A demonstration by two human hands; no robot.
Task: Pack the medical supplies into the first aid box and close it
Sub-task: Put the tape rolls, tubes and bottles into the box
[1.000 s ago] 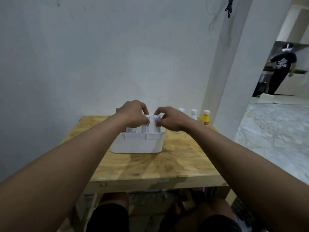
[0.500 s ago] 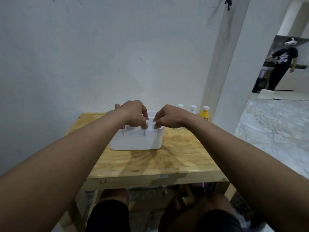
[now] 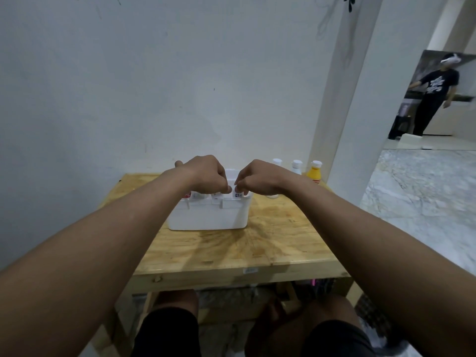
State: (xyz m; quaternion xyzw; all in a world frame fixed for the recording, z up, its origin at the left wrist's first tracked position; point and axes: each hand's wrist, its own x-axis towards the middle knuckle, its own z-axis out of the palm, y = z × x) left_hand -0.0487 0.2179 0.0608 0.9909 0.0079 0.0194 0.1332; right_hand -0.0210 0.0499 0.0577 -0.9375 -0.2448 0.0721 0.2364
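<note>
White first aid box (image 3: pixel 210 215) sits open; both hands (image 3: pixel 206 176) pinch small packets (image 3: pixel 237 194) inside.

A pale plywood tabletop (image 3: pixel 231 251) fills the middle of the frame, its grain and darker stains fanning toward the near edge, where a small white label is stuck. A white first aid box (image 3: pixel 208 215) stands on it at centre, its lid off. To the right, near the far edge, stand two white bottles (image 3: pixel 296 167) and a yellow bottle (image 3: pixel 314 173) with a white cap, close together.
</note>
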